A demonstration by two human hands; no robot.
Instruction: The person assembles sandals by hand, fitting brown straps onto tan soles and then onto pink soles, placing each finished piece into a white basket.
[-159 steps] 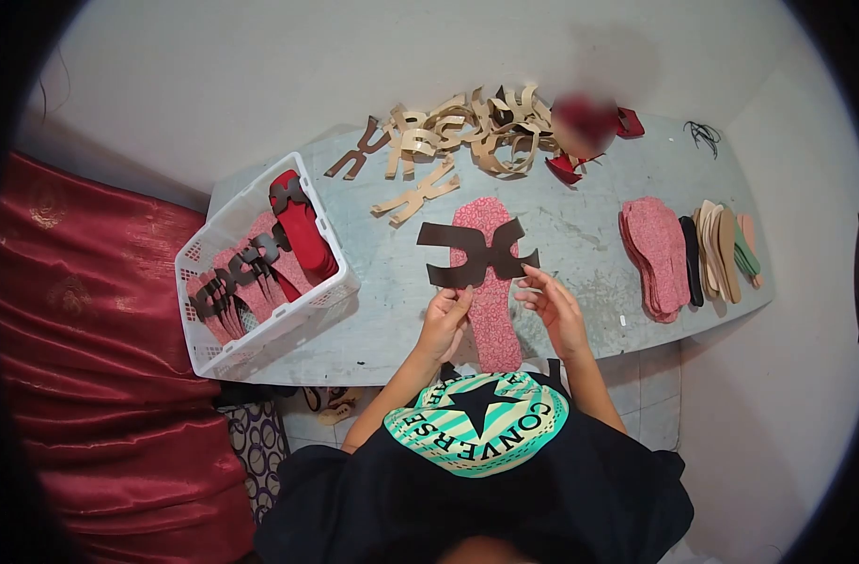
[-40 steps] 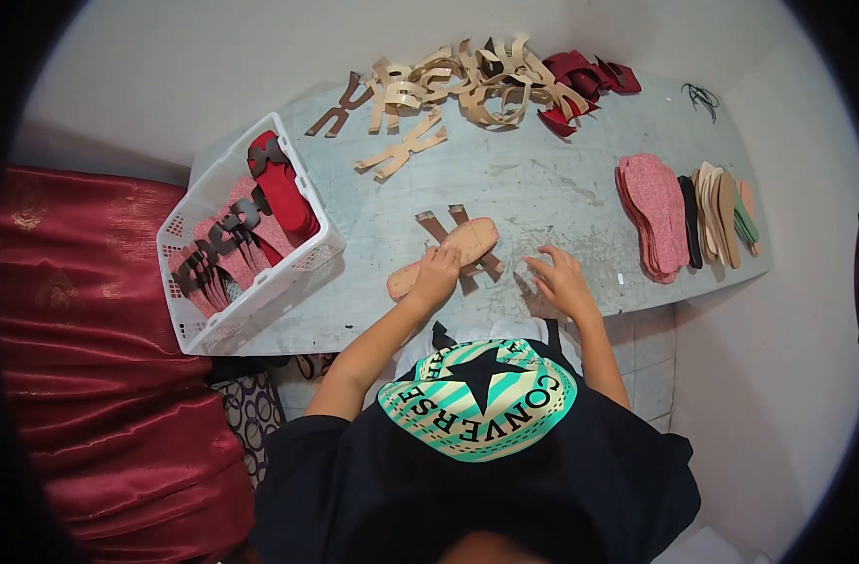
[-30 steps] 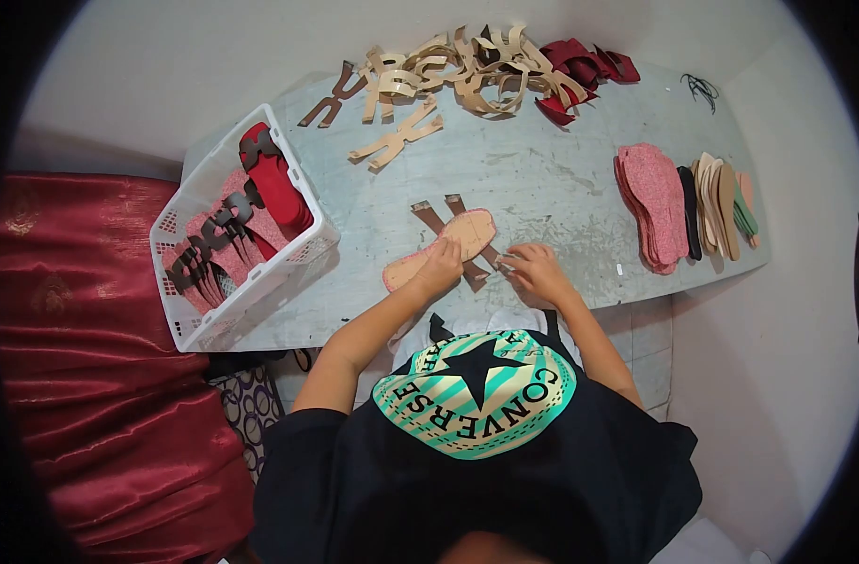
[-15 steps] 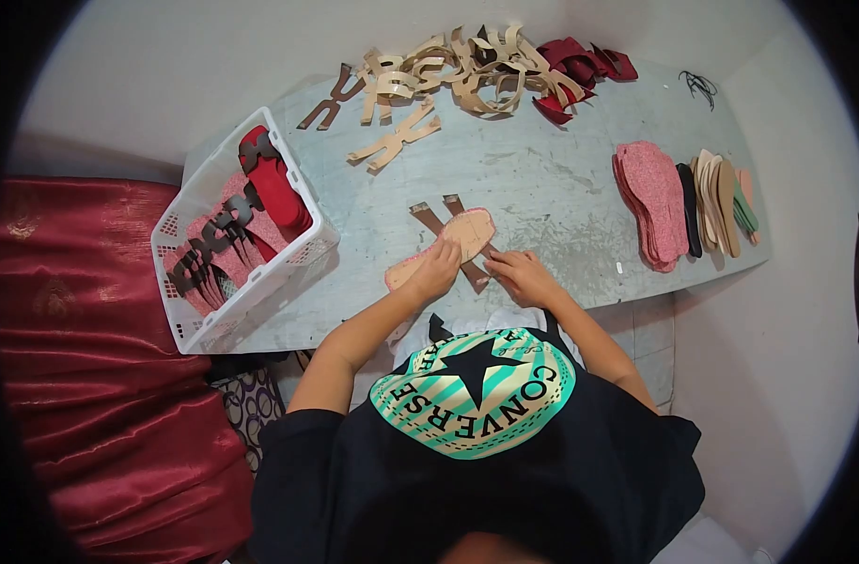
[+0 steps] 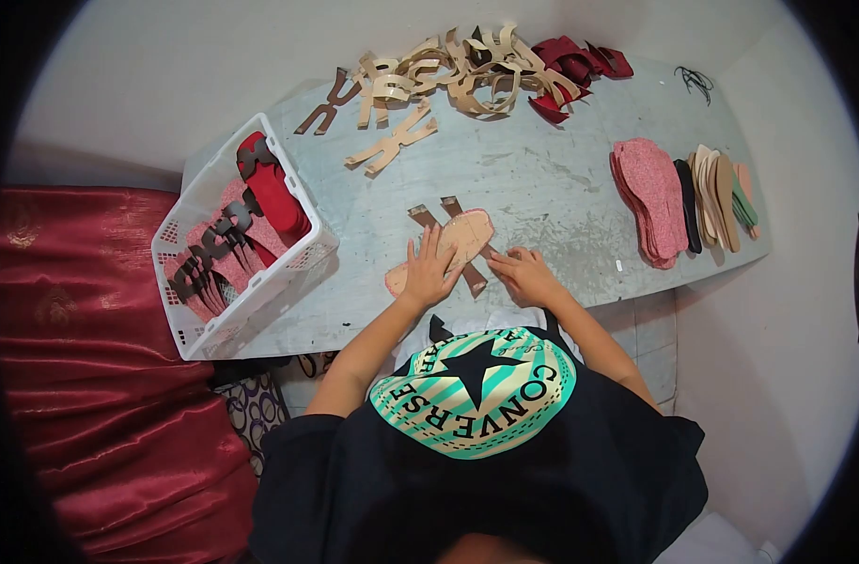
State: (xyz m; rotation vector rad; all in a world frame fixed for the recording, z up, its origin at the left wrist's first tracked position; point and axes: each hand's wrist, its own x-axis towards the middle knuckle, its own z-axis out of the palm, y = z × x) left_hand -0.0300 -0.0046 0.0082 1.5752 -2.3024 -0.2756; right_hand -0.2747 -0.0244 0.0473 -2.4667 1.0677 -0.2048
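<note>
— While that person leans over the desk [image 5: 552, 188], what's right of the white basket [image 5: 293, 280]?
— An insole [image 5: 469, 230] across a brown strap [image 5: 428, 217]. Left hand [image 5: 428, 274] flat on it, grip open; right hand [image 5: 525, 276] at the strap's end, grip unclear.

Grey scuffed table [image 5: 561, 179]; white basket [image 5: 253, 305] at left end, holds red sole [image 5: 274, 193], pink soles, dark straps [image 5: 209, 249]; tan strap pile [image 5: 448, 75] at far edge, red cutouts [image 5: 575, 61] just beside; lone tan strap [image 5: 392, 146] nearer; pink insole stack [image 5: 650, 197] right, then black sole [image 5: 688, 202], tan soles [image 5: 716, 193], green sole [image 5: 746, 202]; black cord [image 5: 695, 80] far right; red cloth [image 5: 101, 376] left of table.
</note>
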